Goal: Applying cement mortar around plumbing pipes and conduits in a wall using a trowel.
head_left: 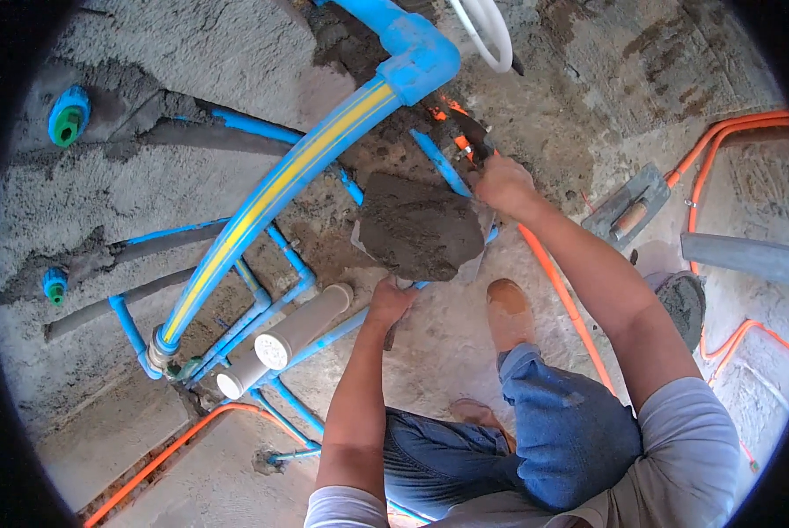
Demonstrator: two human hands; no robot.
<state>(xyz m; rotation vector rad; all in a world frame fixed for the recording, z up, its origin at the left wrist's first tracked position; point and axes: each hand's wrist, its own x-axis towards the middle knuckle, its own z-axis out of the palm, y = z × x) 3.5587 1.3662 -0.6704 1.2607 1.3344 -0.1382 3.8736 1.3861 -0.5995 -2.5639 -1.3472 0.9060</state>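
My left hand (392,301) grips the handle of a square metal mortar board (358,234), with a heap of wet grey mortar (421,224) on it. My right hand (498,180) is closed on a dark hand tool (479,139), which looks like a trowel, just beyond the board's upper right corner. Its tip is near orange conduit stubs (454,104) and a blue pipe (436,157); the exact contact is hidden. A large blue hose with a yellow stripe (280,198) arches past the board's left. A steel float with a wooden handle (626,204) lies to the right.
Blue pipes (297,264) and two capped pale pipes (306,321) run along the left. Orange conduits (561,290) cross the rough floor and right side. A mortar bucket (685,308) and a long grey strip (737,260) sit at the right. A white coil (491,35) hangs at top.
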